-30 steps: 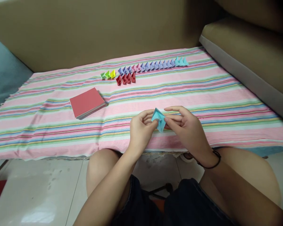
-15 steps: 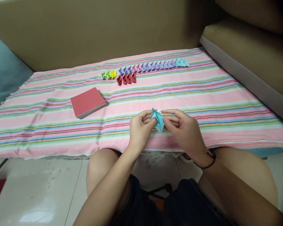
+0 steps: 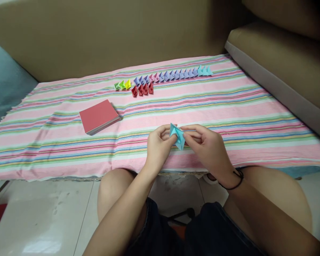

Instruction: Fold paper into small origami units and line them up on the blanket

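Observation:
Between my two hands is a light-blue folded paper boat (image 3: 179, 139), held above the near part of the striped cloth (image 3: 138, 156). My left hand (image 3: 160, 143) pinches its left side, the thumb resting on the front of the paper. On the other side my right hand (image 3: 204, 141) grips the right edge between thumb and fingers. Several small paper boats stand farther off: a long row of purple boats (image 3: 171, 75) with pink ones among them, light-blue boats (image 3: 204, 71) at its right end, red boats (image 3: 140, 90) in front, and green and yellow boats (image 3: 122, 85) to the left.
A stack of coloured paper (image 3: 99, 116) with a red top sheet lies left of my hands on the cloth. Behind the cloth rises a brown backrest (image 3: 117, 35). Brown cushions (image 3: 280, 64) border the right side, and a blue-grey surface (image 3: 8, 81) stands at far left.
Both hands keep their hold on the light-blue boat, with hardly any movement. The view has shifted very slightly.

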Tool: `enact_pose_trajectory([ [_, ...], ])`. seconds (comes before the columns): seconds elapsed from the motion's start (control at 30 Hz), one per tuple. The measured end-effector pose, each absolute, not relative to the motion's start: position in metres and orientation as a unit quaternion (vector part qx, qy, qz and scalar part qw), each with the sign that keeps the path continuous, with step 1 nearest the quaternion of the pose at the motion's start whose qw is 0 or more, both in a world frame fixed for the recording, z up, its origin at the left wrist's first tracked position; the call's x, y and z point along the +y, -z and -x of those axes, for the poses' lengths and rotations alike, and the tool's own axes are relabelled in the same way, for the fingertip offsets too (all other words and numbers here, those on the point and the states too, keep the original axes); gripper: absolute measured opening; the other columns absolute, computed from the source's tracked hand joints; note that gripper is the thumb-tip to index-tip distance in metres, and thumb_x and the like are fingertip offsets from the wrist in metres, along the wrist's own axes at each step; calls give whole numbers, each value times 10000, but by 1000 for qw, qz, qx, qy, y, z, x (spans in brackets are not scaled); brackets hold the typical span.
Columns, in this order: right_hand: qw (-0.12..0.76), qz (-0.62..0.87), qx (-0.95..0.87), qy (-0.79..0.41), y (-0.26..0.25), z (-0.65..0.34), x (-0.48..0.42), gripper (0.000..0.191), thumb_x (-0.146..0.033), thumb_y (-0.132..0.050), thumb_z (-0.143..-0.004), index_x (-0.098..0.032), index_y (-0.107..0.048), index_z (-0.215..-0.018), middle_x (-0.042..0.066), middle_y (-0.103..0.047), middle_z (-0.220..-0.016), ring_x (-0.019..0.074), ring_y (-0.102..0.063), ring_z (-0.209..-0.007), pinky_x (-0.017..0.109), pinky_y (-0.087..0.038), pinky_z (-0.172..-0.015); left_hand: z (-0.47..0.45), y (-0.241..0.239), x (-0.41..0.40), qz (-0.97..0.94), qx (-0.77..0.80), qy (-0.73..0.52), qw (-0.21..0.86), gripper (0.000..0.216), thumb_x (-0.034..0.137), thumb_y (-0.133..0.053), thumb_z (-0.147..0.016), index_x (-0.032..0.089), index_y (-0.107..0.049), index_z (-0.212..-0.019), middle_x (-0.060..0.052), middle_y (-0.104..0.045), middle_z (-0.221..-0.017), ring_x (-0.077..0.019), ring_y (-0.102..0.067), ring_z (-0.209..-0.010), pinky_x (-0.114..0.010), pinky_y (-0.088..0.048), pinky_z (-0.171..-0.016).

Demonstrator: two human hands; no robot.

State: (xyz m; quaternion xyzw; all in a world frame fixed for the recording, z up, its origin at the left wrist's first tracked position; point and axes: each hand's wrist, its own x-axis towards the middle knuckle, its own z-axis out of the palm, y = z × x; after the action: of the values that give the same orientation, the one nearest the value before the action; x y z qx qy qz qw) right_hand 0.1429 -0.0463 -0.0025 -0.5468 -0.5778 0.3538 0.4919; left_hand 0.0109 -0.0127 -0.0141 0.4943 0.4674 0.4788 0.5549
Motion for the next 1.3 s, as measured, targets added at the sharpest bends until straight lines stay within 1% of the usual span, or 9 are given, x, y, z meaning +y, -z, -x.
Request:
enact_pose_trajectory([
  [0.17, 517, 509, -547, -418, 5, -143, -45, 162, -275, -564, -844, -201, -652, -958, 30, -733, -921, 182, -689, -864, 297, -554, -767, -8, 16, -10, -521, 465, -495, 517, 274, 117, -593, -684, 144, -669, -946, -33, -700, -817, -144, -639, -748, -234, -500, -666],
  [0.3, 547, 482, -487, -481, 10, -144, -40, 194, -279, -653, -784, -193, -660, -957, 44, -729, -951, 188, -682, -884, 316, -554, -792, -5, 13, -10, -530, 488, -466, 514, 124, 194, -635, -699, 140, -672, -805, 2, -650, -655, -112, -589, -611, -208, -459, -567],
  [0.37, 560, 468, -450, -514, 12, -145, -37, 245, -266, -713, -728, -194, -663, -958, 49, -723, -980, 187, -677, -890, 311, -556, -783, -5, 10, -10, -522, 483, -457, 534, 124, 224, -661, -690, 135, -673, -775, 10, -636, -607, -106, -576, -571, -207, -453, -549],
  [0.6, 502, 439, -354, -656, 16, -150, -32, 329, -235, -794, -620, -168, -676, -920, 54, -719, -885, 160, -669, -806, 289, -534, -764, 1, 2, -10, -509, 455, -456, 570, 190, 232, -731, -642, 130, -695, -798, 11, -641, -589, -99, -578, -556, -204, -467, -553],
  [0.8, 522, 459, -345, -631, 20, -153, -29, 339, -254, -816, -576, -169, -682, -876, 45, -720, -841, 158, -662, -761, 296, -521, -737, 3, -5, -12, -505, 441, -447, 592, 247, 375, -662, -741, 135, -702, -783, -27, -676, -696, -116, -615, -625, -234, -512, -619],
  [0.9, 540, 464, -333, -618, 21, -150, -30, 344, -247, -829, -548, -172, -682, -848, 27, -710, -799, 148, -656, -750, 282, -515, -727, 0, -4, -14, -533, 441, -440, 573, 262, 344, -742, -664, 135, -696, -816, -30, -684, -741, -127, -623, -667, -229, -502, -629],
  [1.0, 533, 464, -356, -611, 20, -148, -31, 325, -248, -816, -568, -180, -683, -856, 21, -705, -798, 150, -654, -763, 279, -512, -731, -1, -1, -13, -546, 454, -437, 552, 260, 334, -760, -640, 122, -688, -772, -29, -674, -692, -124, -608, -625, -221, -468, -584],
  [1.17, 450, 426, -444, -647, 13, -154, -32, 279, -238, -723, -681, -210, -679, -955, 37, -716, -951, 183, -657, -891, 301, -506, -786, 6, 1, -9, -562, 429, -399, 584, 218, 321, -748, -653, 118, -683, -702, -15, -644, -604, -107, -573, -559, -221, -444, -554],
  [1.3, 440, 418, -455, -651, 11, -158, -29, 191, -282, -695, -725, -217, -688, -905, 21, -712, -958, 170, -659, -873, 302, -518, -791, 13, -1, -5, -587, 436, -348, 587, 235, 317, -775, -608, 121, -665, -678, -12, -632, -588, -120, -571, -548, -237, -442, -536],
])
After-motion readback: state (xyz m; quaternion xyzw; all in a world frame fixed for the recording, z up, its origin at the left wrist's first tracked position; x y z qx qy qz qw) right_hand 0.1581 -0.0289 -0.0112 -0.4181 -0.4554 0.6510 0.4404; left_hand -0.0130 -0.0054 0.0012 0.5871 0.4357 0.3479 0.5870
